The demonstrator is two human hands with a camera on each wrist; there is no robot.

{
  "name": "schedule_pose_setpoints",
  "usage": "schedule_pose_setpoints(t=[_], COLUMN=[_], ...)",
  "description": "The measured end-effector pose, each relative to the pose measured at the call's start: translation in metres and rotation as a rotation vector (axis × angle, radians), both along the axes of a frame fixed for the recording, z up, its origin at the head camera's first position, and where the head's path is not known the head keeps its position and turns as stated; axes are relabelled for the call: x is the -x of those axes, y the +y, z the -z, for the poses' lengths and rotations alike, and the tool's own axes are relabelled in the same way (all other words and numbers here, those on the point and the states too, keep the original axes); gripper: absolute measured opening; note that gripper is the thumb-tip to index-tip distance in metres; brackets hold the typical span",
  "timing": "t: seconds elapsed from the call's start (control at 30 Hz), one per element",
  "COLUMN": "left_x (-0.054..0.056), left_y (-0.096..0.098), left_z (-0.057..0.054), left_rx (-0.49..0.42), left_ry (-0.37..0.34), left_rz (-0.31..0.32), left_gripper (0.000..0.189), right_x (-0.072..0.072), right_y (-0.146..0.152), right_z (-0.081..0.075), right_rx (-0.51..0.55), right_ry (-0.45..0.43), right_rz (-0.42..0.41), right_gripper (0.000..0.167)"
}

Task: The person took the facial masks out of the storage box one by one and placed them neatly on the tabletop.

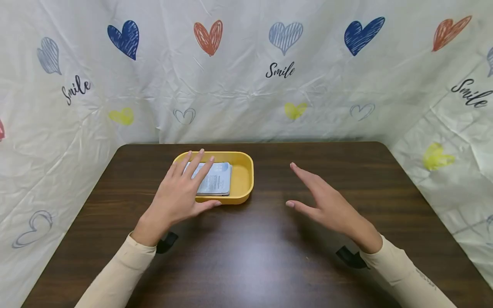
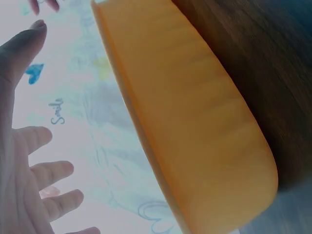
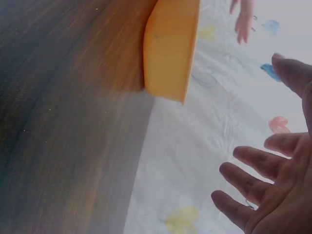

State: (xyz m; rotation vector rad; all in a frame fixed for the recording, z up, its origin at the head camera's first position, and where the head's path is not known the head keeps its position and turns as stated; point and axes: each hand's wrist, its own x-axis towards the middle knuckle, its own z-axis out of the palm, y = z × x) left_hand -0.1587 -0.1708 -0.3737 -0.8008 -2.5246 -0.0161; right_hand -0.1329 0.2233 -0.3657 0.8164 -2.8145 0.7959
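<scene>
A yellow plastic tray with rounded corners sits toward the back of the table, left of centre. Inside it, against the left side, lies a small stack of pale blue-white printed cards or booklets, partly hidden by fingers. Over the tray's left half hovers my left hand, fingers spread and nothing in its grasp. In the left wrist view the tray's outer wall fills the middle, beside the spread fingers. My right hand is held above the table to the tray's right, fingers extended, thumb apart, holding nothing.
The dark wood-grain table has rounded back corners. A white cloth printed with hearts and "Smile" hangs behind and along both sides. Dark straps show at the wrists below the cream sleeves.
</scene>
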Motion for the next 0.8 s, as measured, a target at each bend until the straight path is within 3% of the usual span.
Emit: schedule_pose_setpoints(t=[0.17, 0.33, 0.6, 0.8], left_x=[0.000, 0.000, 0.005, 0.011], left_y=[-0.008, -0.019, -0.040, -0.058], left_z=[0.000, 0.001, 0.003, 0.003], left_rx=[-0.054, -0.193, -0.458, -0.592], left_ry=[-0.030, -0.154, -0.306, -0.456], left_rz=[0.005, -0.038, -0.125, -0.179], left_gripper=[0.108, 0.104, 0.080, 0.071], right_x=[0.003, 0.008, 0.011, 0.013], right_y=[0.000, 0.000, -0.002, -0.002], right_z=[-0.001, -0.001, -0.003, -0.008], right_rx=[0.097, 0.224, 0.378, 0.508], right_ry=[0.057, 0.088, -0.067, -0.151], right_rz=[-0.007, -0.039, -0.017, -0.013], right_gripper=[0.089, 0.081, 0.068, 0.058])
